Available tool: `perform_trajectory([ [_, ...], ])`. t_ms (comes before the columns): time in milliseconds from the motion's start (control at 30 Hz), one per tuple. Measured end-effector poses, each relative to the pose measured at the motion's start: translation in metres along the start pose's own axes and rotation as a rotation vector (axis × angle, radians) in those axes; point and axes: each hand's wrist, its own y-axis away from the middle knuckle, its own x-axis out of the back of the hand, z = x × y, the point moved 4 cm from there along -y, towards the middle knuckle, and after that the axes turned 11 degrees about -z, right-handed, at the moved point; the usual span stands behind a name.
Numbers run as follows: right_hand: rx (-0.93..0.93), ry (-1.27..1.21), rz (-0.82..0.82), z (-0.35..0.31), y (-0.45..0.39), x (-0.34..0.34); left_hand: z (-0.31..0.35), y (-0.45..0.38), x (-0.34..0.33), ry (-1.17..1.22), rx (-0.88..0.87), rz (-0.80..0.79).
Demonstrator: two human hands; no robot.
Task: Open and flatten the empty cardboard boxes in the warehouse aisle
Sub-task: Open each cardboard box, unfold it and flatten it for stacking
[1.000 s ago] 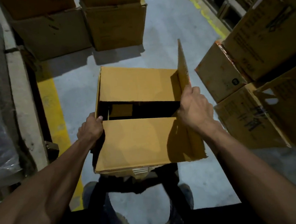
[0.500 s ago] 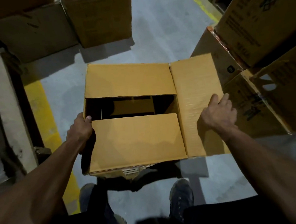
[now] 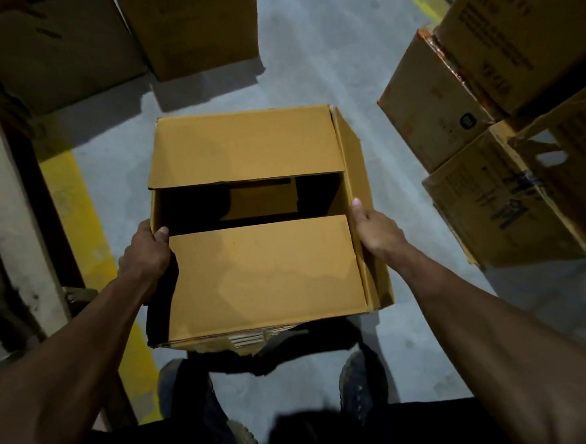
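A tan cardboard box (image 3: 264, 275) is held in front of me above my shoes. Its two inner flaps lie flat with a dark gap between them; the inside looks empty. My left hand (image 3: 147, 253) grips the box's left edge, thumb hooked over the rim at the gap. My right hand (image 3: 376, 230) holds the right side, thumb on the rim, with the right outer flap (image 3: 364, 197) folded down along the box's side under it.
Stacked printed cartons (image 3: 509, 188) crowd the right. Two more brown boxes (image 3: 190, 29) stand on the grey floor ahead. A yellow floor line (image 3: 78, 214) and a rack post (image 3: 6, 218) run along the left.
The right outer flap went from upright to flat outward to folded down against the box's side. My right hand followed it onto the right side. The left hand kept its grip.
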Motion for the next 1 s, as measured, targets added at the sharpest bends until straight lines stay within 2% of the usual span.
perform_trajectory([
  [167,0.013,0.139,0.085,-0.010,-0.001,0.006,0.003,0.004,-0.001,0.017,-0.003,-0.008],
  [367,-0.049,-0.036,0.088,0.000,-0.011,0.009,0.023,0.026,0.003,-0.022,-0.020,0.032],
  [433,-0.073,-0.118,0.038,0.004,-0.010,0.013,0.042,0.039,0.007,-0.101,-0.182,0.102],
  [500,-0.093,-0.188,-0.015,0.008,-0.009,0.016,0.063,0.052,0.009,-0.240,-0.438,0.179],
  [567,-0.117,-0.215,-0.059,0.014,-0.008,0.017,0.084,0.061,0.007,-0.402,-0.634,0.178],
  [633,-0.117,-0.217,-0.104,0.018,-0.005,0.016,0.099,0.069,0.002,-0.477,-0.696,0.036],
  [700,-0.102,-0.241,-0.146,0.020,-0.001,0.014,0.109,0.075,0.000,-0.467,-0.682,-0.119],
  [833,-0.080,-0.226,-0.227,0.026,0.006,0.014,0.125,0.083,0.026,-0.496,-0.737,-0.217],
  [900,-0.053,-0.213,-0.249,0.027,0.008,0.015,0.136,0.095,0.044,-0.520,-0.759,-0.343],
  [1000,-0.013,-0.195,-0.283,0.028,0.013,0.016,0.153,0.129,0.066,-0.344,-0.729,-0.595],
])
